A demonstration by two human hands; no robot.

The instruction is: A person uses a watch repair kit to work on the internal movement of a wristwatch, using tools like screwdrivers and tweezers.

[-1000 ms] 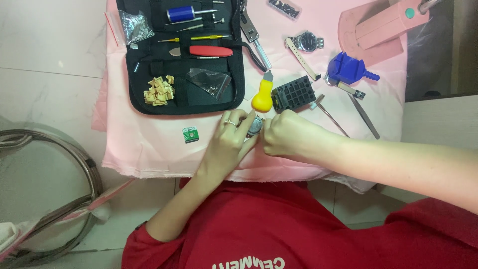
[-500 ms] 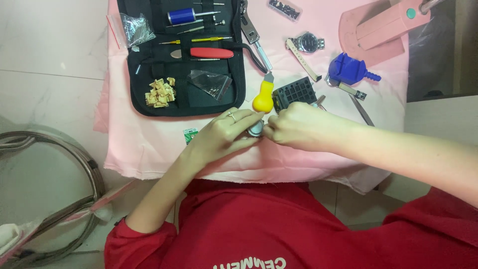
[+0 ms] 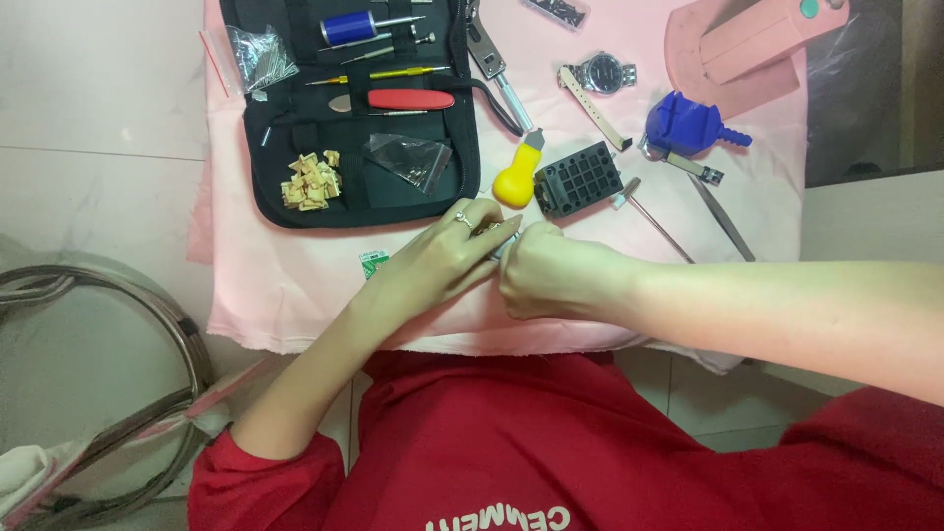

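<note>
Both hands, left hand (image 3: pixel 442 261) and right hand (image 3: pixel 551 280), pinched closed together on a small metal part (image 3: pixel 503 246), mostly hidden; work mid-way, wristwatch (image 3: pixel 602 72) lying untouched beyond the tool case (image 3: pixel 265 147).

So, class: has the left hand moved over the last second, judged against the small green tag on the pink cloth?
Yes, slightly. The left hand has slid sideways toward the green tag, nearly closing the gap.

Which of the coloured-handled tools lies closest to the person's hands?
The yellow bulb-handled tool, lying on the pink cloth just above the left hand. The red-handled tool and blue-handled tool sit farther off, inside the black case.
</note>
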